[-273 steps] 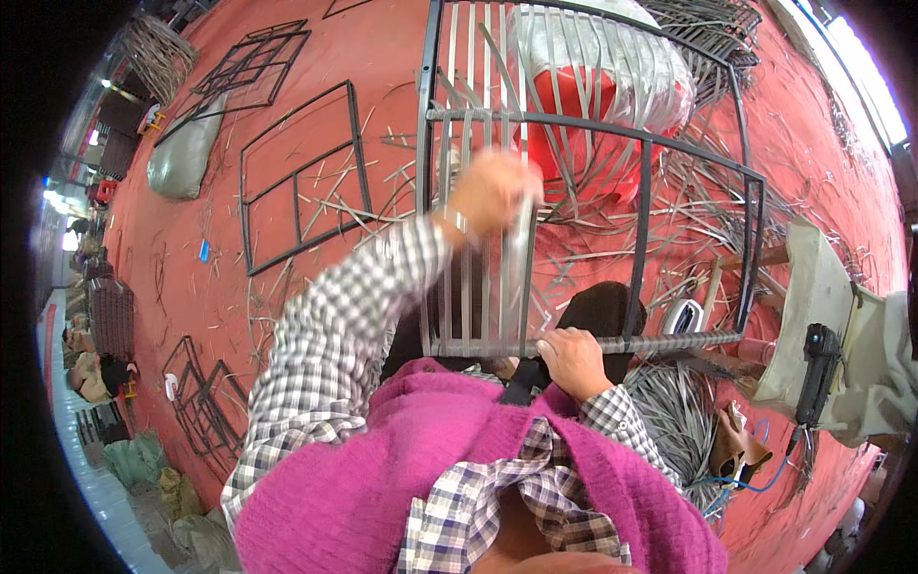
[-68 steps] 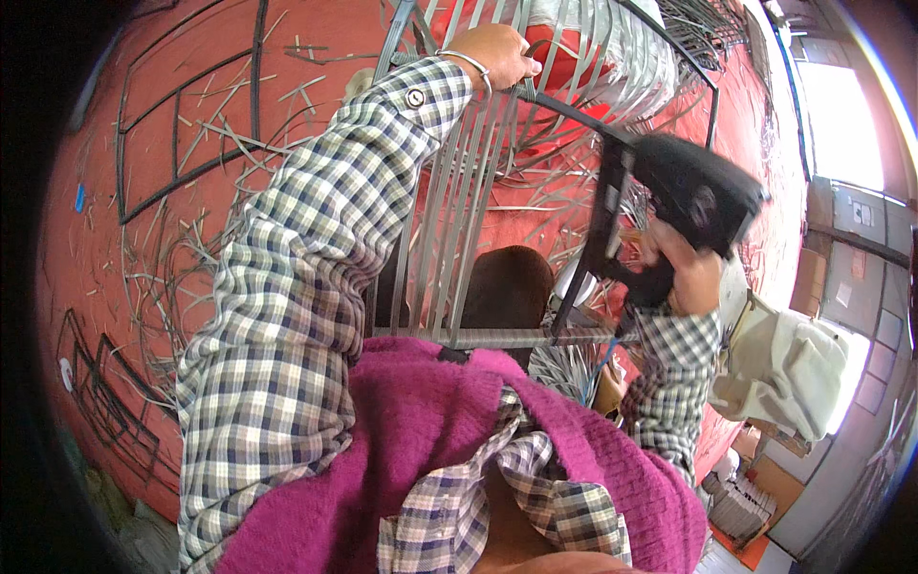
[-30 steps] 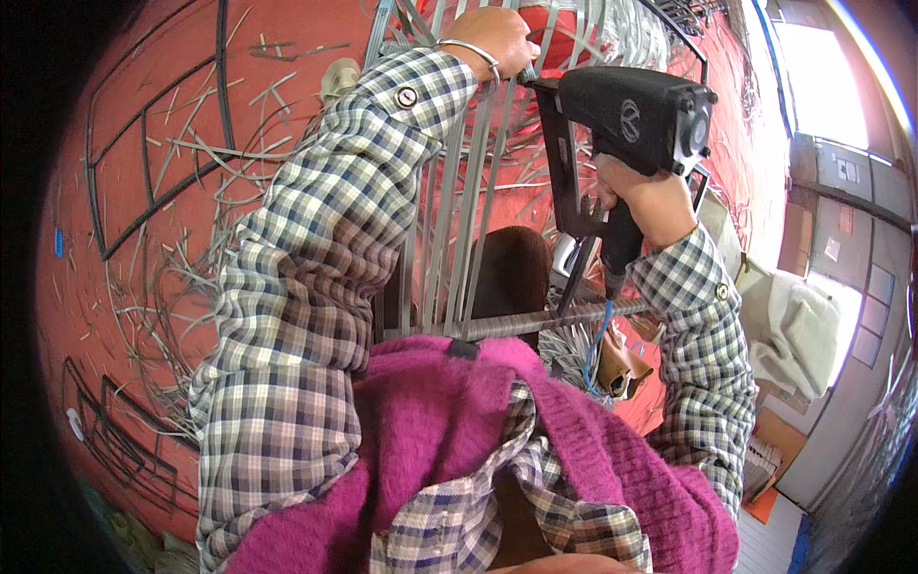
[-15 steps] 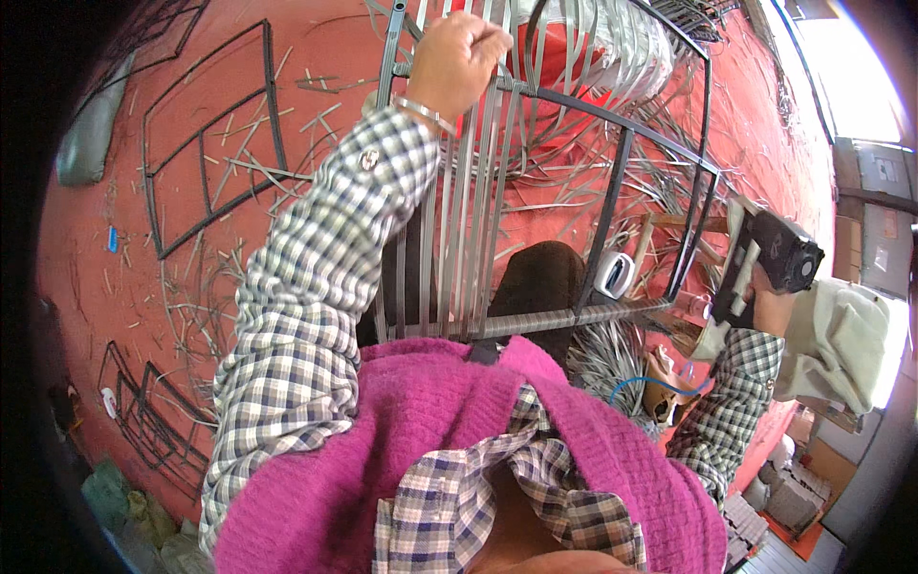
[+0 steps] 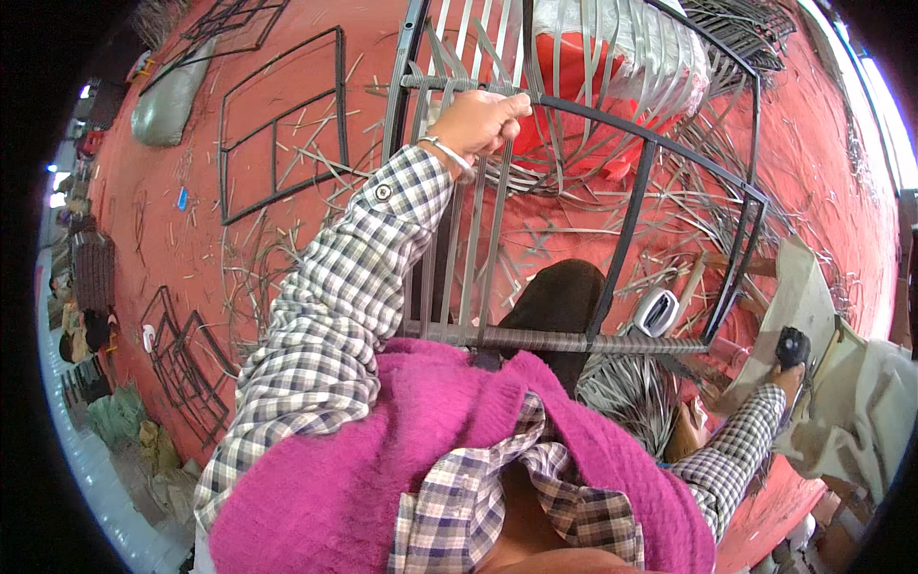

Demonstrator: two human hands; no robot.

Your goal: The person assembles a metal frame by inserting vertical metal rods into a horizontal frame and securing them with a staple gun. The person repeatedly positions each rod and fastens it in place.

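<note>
A dark metal chair-like frame lies across my lap, with flat grey strips running lengthwise over its left side. At its middle crossbar, my left hand is closed, thumb and fingers pinched together on what appears to be one of the strips. Out to the right, my right hand is wrapped round a black handheld tool that looks like a staple gun. It is seen nearly end on, beside a cloth-covered stand, and most of its body is hidden.
Beyond the frame lies a plastic-wrapped bundle with strips over it. A white oval object is near the frame's right side. Cloth drapes at the right. Other dark frames and loose strips litter the red floor.
My left hand has come nearer to me, from beyond the crossbar to it. My right hand has lowered with the black tool, which has turned end on. The view has shifted.
</note>
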